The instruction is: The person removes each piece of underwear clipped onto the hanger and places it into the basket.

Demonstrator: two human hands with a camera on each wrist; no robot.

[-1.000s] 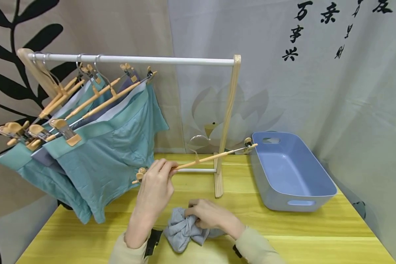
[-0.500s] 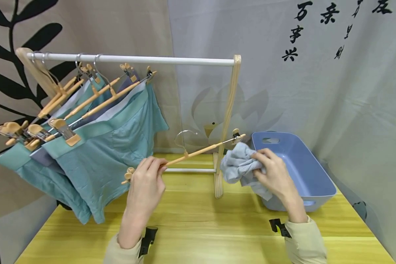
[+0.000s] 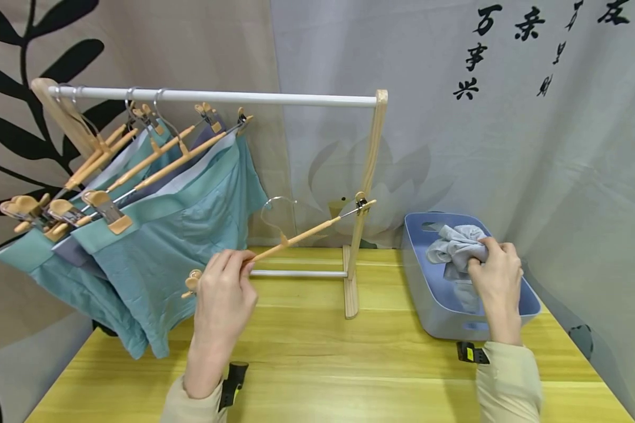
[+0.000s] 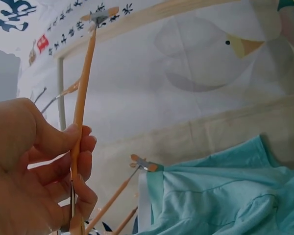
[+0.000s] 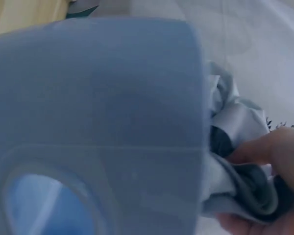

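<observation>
My left hand (image 3: pixel 223 289) grips the bar of a wooden clip hanger (image 3: pixel 301 236), thumb and fingers wrapped round it in the left wrist view. The hanger slants up to the right, its metal hook on top and a clip at each end, with no garment on it. My right hand (image 3: pixel 498 282) pinches a crumpled light grey cloth garment (image 3: pixel 457 247) over the blue plastic basket (image 3: pixel 417 288). Part of the garment hangs down inside the rim. In the right wrist view the basket's wall (image 5: pixel 112 103) covers much of the garment.
A rack with a white rail (image 3: pixel 296 100) and wooden posts stands on the wooden table (image 3: pixel 349 376). At its left, several clip hangers carry teal shorts (image 3: pixel 174 252) and other garments. Behind hangs a printed curtain (image 3: pixel 328 53).
My right hand has lifted the grey garment off the table and carried it right, over the basket. My left hand has shifted slightly left, and the hanger's right end has tilted up.
</observation>
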